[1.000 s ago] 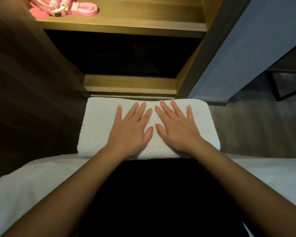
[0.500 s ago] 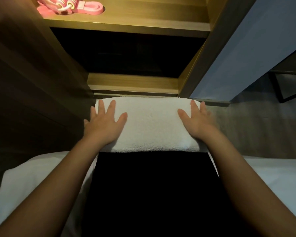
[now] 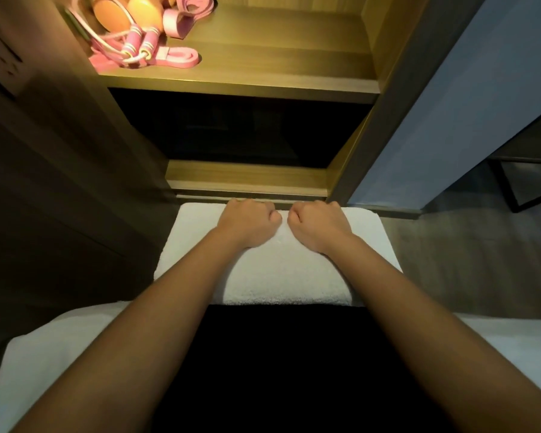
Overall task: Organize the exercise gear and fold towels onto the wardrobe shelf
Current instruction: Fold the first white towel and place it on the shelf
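White folded towel [image 3: 281,276] lies across the lap, just in front of the wardrobe. Left hand [image 3: 247,223] and right hand [image 3: 320,225] sit side by side, fingers curled over its far edge, gripping it. Pink jump rope [image 3: 135,46] and resistance band [image 3: 178,57] lie on the left of the lit wooden shelf [image 3: 278,76].

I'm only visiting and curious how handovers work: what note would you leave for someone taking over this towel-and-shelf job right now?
Hands: the left grip and right grip, both bare hands, curl over the far edge of the folded towel, side by side, apparently gripping it.
Things: the towel lies in front of the wardrobe, not on a shelf; the jump rope and resistance bands sit on the lit shelf.
Done: gear shelved, towel folded.
Left: lift the towel onto the shelf.
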`<state>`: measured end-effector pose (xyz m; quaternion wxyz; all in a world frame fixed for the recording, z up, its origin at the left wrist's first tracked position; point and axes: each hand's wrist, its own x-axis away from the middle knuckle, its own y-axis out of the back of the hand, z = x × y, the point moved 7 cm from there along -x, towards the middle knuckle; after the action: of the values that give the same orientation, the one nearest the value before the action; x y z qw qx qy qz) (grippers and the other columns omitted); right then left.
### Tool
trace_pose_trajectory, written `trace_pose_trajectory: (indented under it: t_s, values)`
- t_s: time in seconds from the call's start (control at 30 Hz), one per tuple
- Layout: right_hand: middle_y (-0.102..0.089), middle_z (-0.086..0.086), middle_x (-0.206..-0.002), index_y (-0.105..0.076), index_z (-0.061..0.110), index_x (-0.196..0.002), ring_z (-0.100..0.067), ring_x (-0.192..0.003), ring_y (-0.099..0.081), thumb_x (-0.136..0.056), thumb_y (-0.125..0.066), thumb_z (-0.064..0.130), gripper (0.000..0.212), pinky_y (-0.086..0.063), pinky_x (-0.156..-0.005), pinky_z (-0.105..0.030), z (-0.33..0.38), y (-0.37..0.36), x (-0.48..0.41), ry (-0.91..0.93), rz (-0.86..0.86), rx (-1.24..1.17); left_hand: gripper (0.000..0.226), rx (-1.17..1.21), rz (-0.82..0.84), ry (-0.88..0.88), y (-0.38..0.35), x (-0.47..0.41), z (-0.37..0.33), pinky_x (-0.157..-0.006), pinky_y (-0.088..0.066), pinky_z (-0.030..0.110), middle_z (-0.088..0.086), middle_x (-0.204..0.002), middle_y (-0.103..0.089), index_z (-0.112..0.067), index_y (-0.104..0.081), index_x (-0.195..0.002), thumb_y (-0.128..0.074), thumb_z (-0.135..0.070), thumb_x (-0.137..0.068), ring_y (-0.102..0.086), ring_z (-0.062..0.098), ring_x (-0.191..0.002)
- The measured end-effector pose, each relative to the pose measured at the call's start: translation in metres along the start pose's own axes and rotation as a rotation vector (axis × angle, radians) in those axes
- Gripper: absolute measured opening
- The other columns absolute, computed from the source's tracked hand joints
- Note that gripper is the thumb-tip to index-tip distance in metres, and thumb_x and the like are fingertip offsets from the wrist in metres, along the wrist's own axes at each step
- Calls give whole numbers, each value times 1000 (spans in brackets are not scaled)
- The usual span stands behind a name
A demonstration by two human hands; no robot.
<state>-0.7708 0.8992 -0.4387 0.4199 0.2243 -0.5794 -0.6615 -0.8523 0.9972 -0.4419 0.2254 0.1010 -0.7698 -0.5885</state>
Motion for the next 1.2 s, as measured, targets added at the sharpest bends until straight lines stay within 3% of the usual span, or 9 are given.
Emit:
trace_pose_trajectory:
  t_s: [0.17, 0.27, 0.57, 0.73, 0.87, 0.93, 1.0, 1.07, 1.2]
  values:
    - [-67, -4, -101, -58, 20, -106, -19, -85, -51, -99, -28, 34, 34, -37, -90, -41, 3, -4, -2, 23, -22, 41, 51, -12, 227, 97, -7, -20, 7, -82, -37, 39, 12, -125, -60, -20, -62, -116, -23, -44, -94, -53, 28, -107]
    - [-66, -7, -106, -55, 18, -113, -25, -92, -57, -99, -28, 33, 34, -39, -89, -42, -2, -4, -8, 4, 29, 23, 57, 18, 370, 155, -11, -33, 13, -91, -39, 41, 15, -137, -51, -13, -55, -130, -24, -45, -96, -49, 31, -120]
    - [-58, -11, -125, -59, 16, -122, -22, -99, -51, -99, -24, 43, 50, -37, -86, -37, -12, -18, -45, -7, 446, -112, 46, 158, 423, 93, -20, -42, 19, -78, -38, 37, 6, -106, -54, -15, -59, -112, -24, -41, -97, -51, 21, -91]
    - [-56, -1, -111, -58, 24, -116, -15, -96, -52, -97, -21, 48, 48, -37, -83, -37, -15, -25, -42, -43, 531, -292, 38, 274, 191, 40, -2, -28, 21, -60, -37, 34, 6, -80, -57, -13, -58, -77, -30, -33, -95, -52, 22, -75]
    - [-54, -1, -69, -54, 20, -72, -16, -67, -54, -97, -25, 44, 45, -39, -60, -32, -12, -14, -37, -50, 187, -327, 36, 151, -141, -14, 19, -12, 11, -52, -30, 31, 2, -60, -51, -15, -54, -65, -36, -27, -93, -48, 21, -60]
    - [-47, 0, -56, -50, 20, -61, -14, -55, -49, -98, -28, 42, 48, -36, -54, -29, -13, -8, -32, -32, 21, -296, 35, 147, -183, -21, 23, -10, 11, -51, -29, 30, 2, -57, -51, -13, -55, -65, -36, -28, -91, -48, 22, -58]
    - [-47, 1, -57, -50, 21, -60, -14, -56, -49, -96, -29, 43, 47, -35, -54, -28, -13, -8, -32, -9, 65, -289, 38, 198, -68, 13, 17, -17, 16, -52, -31, 29, 2, -59, -51, -13, -54, -63, -35, -33, -88, -48, 21, -58]
    - [-56, 1, -72, -56, 23, -70, -15, -70, -55, -94, -28, 47, 44, -42, -63, -31, -15, -15, -37, -24, 293, -286, 42, 217, 182, 72, 5, -27, 23, -59, -38, 32, 3, -71, -56, -16, -55, -68, -32, -44, -88, -53, 21, -69]
    - [-58, 1, -113, -59, 30, -104, -18, -101, -54, -92, -26, 57, 45, -41, -93, -42, -19, -26, -45, -92, 662, -308, 52, 246, 502, 121, -8, -37, 27, -97, -41, 45, 9, -124, -57, -22, -60, -117, -28, -55, -91, -52, 27, -107]
